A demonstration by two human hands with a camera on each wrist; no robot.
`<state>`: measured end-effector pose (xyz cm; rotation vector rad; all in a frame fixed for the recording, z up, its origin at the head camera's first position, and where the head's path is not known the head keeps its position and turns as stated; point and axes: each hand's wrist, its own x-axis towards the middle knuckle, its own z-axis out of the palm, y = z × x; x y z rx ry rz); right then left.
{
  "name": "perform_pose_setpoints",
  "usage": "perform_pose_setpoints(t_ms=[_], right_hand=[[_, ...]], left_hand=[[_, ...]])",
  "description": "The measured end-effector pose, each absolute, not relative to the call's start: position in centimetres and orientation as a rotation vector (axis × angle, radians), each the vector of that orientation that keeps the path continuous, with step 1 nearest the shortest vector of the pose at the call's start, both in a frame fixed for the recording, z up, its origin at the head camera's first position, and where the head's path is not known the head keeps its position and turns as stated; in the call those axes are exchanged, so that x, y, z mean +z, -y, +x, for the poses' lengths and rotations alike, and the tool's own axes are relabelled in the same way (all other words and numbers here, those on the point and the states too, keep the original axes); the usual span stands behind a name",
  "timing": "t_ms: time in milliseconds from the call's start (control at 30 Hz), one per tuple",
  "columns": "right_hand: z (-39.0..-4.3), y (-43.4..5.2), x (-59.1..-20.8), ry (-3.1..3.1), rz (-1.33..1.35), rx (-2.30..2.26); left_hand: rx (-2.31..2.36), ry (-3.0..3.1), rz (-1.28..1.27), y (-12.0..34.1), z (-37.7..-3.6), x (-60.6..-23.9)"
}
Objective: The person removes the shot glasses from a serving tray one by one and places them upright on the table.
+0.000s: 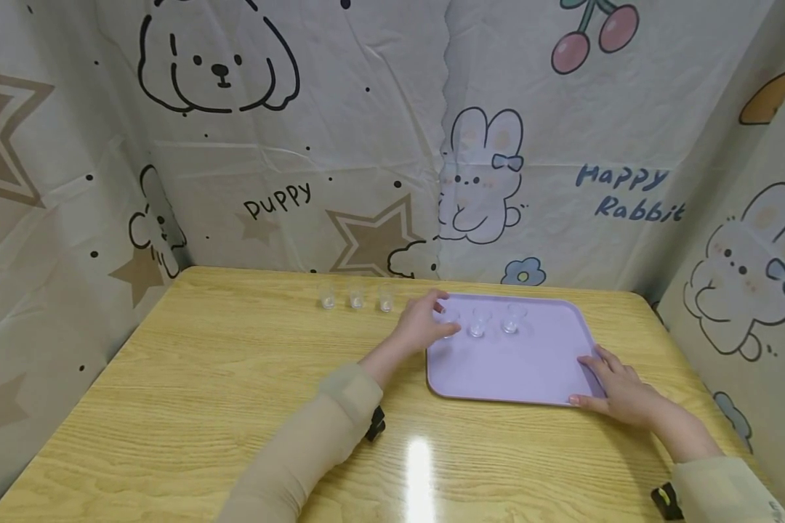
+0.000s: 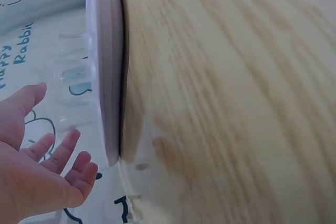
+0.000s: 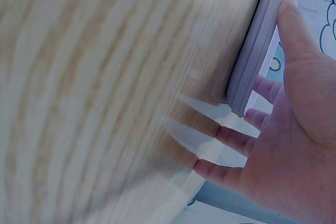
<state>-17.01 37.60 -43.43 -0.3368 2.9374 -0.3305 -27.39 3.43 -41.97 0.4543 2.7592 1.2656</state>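
A lilac tray (image 1: 497,370) lies on the right half of a wooden table (image 1: 222,378). Two small clear cups (image 1: 476,324) (image 1: 510,320) stand near its far edge, and a third cup (image 1: 451,318) stands just beside my left fingers. My left hand (image 1: 424,323) hovers at the tray's far left corner. In the left wrist view that left hand (image 2: 47,166) has its fingers straight and apart beside the tray's rim (image 2: 107,77), holding nothing. My right hand (image 1: 611,385) rests on the tray's near right corner, thumb (image 3: 299,51) lying along the rim (image 3: 257,51), fingers straight.
Three more small clear cups (image 1: 356,298) stand in a row on the table's far side, left of the tray. Cartoon-printed cloth walls (image 1: 366,145) close in the table at the back and both sides. Bare wood shows on the table's left and near parts.
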Motion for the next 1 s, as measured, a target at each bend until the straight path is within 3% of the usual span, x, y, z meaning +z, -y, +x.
perform_pose_setpoints(t_ms=[1000], right_hand=[[-16.82,-37.3,-43.2,-2.941,-0.32,-0.322]], left_hand=[[1.099,-2.853,0.446,-3.45,-27.5,-41.67]])
